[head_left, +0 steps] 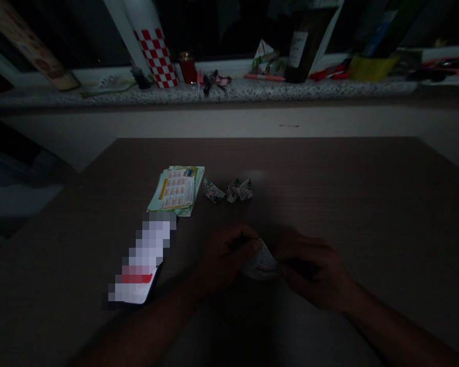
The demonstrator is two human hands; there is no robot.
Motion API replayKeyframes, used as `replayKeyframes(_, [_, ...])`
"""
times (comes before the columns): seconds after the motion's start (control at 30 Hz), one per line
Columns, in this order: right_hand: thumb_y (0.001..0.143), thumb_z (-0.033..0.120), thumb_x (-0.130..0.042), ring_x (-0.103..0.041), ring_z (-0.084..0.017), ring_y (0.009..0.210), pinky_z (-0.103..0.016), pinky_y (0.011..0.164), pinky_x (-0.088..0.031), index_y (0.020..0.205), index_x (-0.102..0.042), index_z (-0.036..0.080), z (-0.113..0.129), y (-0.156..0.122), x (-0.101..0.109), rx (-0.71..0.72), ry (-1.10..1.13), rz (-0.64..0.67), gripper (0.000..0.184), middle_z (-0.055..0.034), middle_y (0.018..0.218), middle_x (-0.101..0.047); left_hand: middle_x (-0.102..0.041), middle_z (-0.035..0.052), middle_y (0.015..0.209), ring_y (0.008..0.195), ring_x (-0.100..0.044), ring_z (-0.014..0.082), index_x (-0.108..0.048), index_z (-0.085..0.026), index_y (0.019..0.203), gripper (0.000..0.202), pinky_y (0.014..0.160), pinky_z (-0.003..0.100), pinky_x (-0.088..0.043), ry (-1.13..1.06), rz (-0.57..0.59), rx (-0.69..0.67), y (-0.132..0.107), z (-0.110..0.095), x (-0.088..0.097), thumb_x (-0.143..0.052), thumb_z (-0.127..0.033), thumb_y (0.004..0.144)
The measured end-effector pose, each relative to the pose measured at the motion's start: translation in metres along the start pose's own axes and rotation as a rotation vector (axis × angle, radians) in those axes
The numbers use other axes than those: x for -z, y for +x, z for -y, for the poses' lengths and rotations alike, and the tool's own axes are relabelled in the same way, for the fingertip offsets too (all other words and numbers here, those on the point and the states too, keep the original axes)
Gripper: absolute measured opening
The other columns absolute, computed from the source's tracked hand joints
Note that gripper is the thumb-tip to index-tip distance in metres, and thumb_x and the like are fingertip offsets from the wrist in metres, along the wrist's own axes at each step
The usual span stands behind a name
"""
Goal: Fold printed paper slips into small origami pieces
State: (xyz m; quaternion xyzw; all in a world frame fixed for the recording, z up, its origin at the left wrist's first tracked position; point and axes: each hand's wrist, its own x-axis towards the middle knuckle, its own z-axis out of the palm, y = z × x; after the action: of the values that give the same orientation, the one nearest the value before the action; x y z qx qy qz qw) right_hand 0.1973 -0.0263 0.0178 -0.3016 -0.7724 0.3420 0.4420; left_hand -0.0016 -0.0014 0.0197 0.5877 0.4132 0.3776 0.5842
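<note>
Both of my hands meet over the near middle of a dark wooden table (348, 183). My left hand (227, 257) and my right hand (313, 272) have their fingers pinched on a small folded piece of printed paper (262, 262) between them. Two finished folded paper shapes lie farther off: one (213, 191) and another (239, 189) beside it. A stack of printed calendar sheets (178, 189) sits to their left. The light is very dim.
A phone with a blurred lit screen (141, 267) lies left of my left forearm. Beyond the table a speckled stone sill (214, 92) holds a red-and-white checked cylinder (156, 56), a small red jar (187, 67), pens, clips and a dark bottle (304, 46).
</note>
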Motion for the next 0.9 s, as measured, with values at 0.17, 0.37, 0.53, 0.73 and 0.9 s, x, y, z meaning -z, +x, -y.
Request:
replayKeyframes(0.17, [0.074,0.002,-0.053,-0.058,-0.019,0.066,-0.037,0.063,-0.046,0.081,-0.060,0.018,0.002,0.001,0.003,0.053,0.024,0.010,0.019,-0.0045,0.069,-0.061,-0.051,-0.0043,0.062,0.057,-0.047,0.0082,-0.059,-0.016,0.071,0.011,0.053,0.018,-0.038,-0.055,-0.227,0.016,0.008,-0.005,0.012,-0.061,-0.025,0.078])
replayKeyframes(0.37, [0.079,0.007,-0.058,-0.059,-0.019,0.068,-0.036,0.062,-0.047,0.088,-0.061,0.018,-0.003,0.000,0.004,-0.014,-0.091,-0.075,0.015,-0.0049,0.072,-0.062,-0.057,-0.0019,0.065,0.061,-0.051,0.0101,-0.061,-0.015,0.074,0.014,0.057,0.020,-0.039,0.232,0.044,-0.079,0.001,-0.011,0.004,-0.057,-0.026,0.083])
replayKeyframes(0.53, [0.078,0.008,-0.063,-0.057,-0.016,0.063,-0.033,0.060,-0.046,0.083,-0.061,0.018,-0.005,0.000,-0.002,0.008,-0.167,-0.082,0.012,-0.0027,0.069,-0.062,-0.059,0.0000,0.068,0.060,-0.052,0.0101,-0.062,-0.015,0.080,0.013,0.057,0.021,-0.038,0.459,0.163,-0.319,-0.005,-0.008,-0.006,-0.054,-0.024,0.086])
replayKeyframes(0.73, [0.078,0.008,-0.062,-0.057,-0.015,0.058,-0.029,0.056,-0.046,0.075,-0.058,0.020,-0.003,-0.001,-0.002,-0.013,-0.204,-0.199,0.013,0.0001,0.063,-0.060,-0.054,-0.0006,0.062,0.056,-0.046,0.0113,-0.055,-0.017,0.071,0.014,0.055,0.024,-0.032,0.730,0.111,-0.488,-0.002,-0.001,-0.001,-0.051,-0.023,0.083])
replayKeyframes(0.9, [0.080,0.014,-0.064,-0.063,-0.015,0.061,-0.025,0.055,-0.050,0.074,-0.063,0.021,-0.007,-0.004,0.003,-0.185,-0.244,-0.305,0.009,-0.0007,0.068,-0.067,-0.051,-0.0026,0.059,0.054,-0.046,0.0106,-0.053,-0.017,0.067,0.013,0.054,0.023,-0.030,0.818,0.128,-0.370,0.001,-0.002,0.008,-0.051,-0.020,0.079])
